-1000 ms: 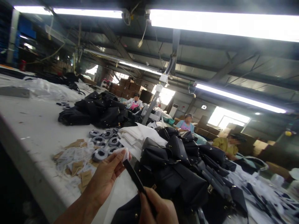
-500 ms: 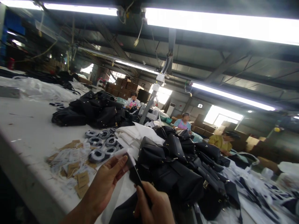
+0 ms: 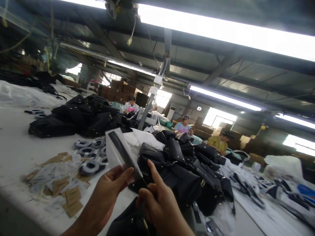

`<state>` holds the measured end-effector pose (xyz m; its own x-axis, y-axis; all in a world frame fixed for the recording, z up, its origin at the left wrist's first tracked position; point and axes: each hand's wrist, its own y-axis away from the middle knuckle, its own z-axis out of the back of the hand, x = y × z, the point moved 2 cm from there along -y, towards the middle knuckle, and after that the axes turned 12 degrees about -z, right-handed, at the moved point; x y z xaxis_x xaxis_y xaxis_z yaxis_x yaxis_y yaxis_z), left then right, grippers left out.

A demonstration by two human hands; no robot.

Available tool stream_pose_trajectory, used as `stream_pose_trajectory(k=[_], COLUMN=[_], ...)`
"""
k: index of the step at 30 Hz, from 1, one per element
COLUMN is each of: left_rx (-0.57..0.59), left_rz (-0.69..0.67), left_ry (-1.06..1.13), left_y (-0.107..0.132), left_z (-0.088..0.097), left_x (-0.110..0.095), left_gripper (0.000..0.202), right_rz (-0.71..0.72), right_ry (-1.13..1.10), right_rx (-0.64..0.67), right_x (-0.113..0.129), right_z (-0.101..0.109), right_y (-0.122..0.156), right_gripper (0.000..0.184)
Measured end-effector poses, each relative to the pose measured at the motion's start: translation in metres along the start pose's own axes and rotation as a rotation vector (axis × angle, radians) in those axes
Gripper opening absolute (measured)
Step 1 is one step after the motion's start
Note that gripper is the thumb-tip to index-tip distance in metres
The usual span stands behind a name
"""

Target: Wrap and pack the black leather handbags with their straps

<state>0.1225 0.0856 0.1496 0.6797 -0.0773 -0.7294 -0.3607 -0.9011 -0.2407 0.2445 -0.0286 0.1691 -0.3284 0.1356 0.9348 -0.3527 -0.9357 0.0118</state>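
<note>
My left hand (image 3: pixel 108 193) pinches the lower edge of a thin clear wrapper (image 3: pixel 113 151) that stands up around a flat black strap (image 3: pixel 122 151). My right hand (image 3: pixel 159 206) is closed around the lower end of the same strap, its forefinger pointing up. Both hands are low in the head view, just above a black bag (image 3: pixel 125 223) at the bottom edge. A heap of black handbags (image 3: pixel 182 164) lies directly behind the hands on the white table (image 3: pixel 14 147).
Rolls of grey tape (image 3: pixel 90 154) and brown paper tags (image 3: pixel 69 196) lie left of my hands. A second pile of black bags (image 3: pixel 73 116) sits farther back. Three people (image 3: pixel 183 126) sit at the table's far side. White sheets (image 3: pixel 145 137) lie between the piles.
The wrapper now stands up higher, covering more of the strap. My right forefinger has lifted off and points up. The view has swung right.
</note>
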Motion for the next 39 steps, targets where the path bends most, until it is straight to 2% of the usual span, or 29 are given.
stream_pose_trajectory(k=[2, 4, 9, 13, 16, 19, 21, 24, 27, 31, 35, 37, 39], left_rx=[0.112, 0.176, 0.274, 0.062, -0.044, -0.126, -0.152, -0.084, 0.036, 0.136, 0.196, 0.238, 0.221], left_rz=[-0.014, -0.066, -0.102, -0.051, -0.018, -0.072, -0.094, -0.066, -0.025, -0.058, -0.11, -0.078, -0.051], left_ry=[-0.061, -0.138, -0.204, -0.051, 0.02, 0.015, 0.024, 0.04, 0.037, -0.023, -0.109, -0.106, -0.074], left_y=[0.01, 0.015, 0.011, -0.003, -0.018, -0.027, -0.027, -0.015, -0.002, 0.006, 0.007, 0.006, 0.001], left_z=[-0.012, -0.02, -0.017, -0.002, 0.004, 0.005, 0.003, -0.007, -0.022, -0.036, -0.04, -0.04, -0.036], left_x=[0.004, 0.005, 0.01, 0.001, -0.015, -0.03, -0.031, -0.021, -0.007, -0.003, 0.0, 0.004, 0.006], left_gripper=[0.033, 0.029, 0.04, 0.047, 0.038, 0.024, 0.022, 0.037, 0.05, 0.047, 0.046, 0.051, 0.054], right_rz=[0.009, 0.025, 0.099, 0.159, 0.171, 0.095, 0.06, 0.082, 0.145, 0.215, 0.211, 0.19, 0.171], right_ry=[-0.026, -0.023, 0.074, 0.192, 0.209, 0.143, 0.115, 0.062, 0.003, 0.001, -0.018, -0.063, -0.087], right_rx=[-0.002, 0.0, -0.094, -0.148, -0.078, 0.014, 0.026, -0.049, -0.156, -0.207, -0.251, -0.297, -0.287], right_x=[0.012, 0.022, 0.028, 0.027, 0.02, 0.005, -0.003, -0.004, 0.01, 0.026, 0.028, 0.027, 0.023], right_z=[0.003, 0.006, 0.013, 0.015, 0.013, 0.01, 0.009, 0.009, 0.012, 0.015, 0.015, 0.016, 0.015], right_y=[-0.006, -0.012, -0.02, -0.023, -0.021, -0.017, -0.016, -0.019, -0.025, -0.029, -0.03, -0.031, -0.031], right_gripper=[0.081, 0.074, 0.051, 0.046, 0.052, 0.065, 0.072, 0.072, 0.067, 0.067, 0.077, 0.079, 0.077])
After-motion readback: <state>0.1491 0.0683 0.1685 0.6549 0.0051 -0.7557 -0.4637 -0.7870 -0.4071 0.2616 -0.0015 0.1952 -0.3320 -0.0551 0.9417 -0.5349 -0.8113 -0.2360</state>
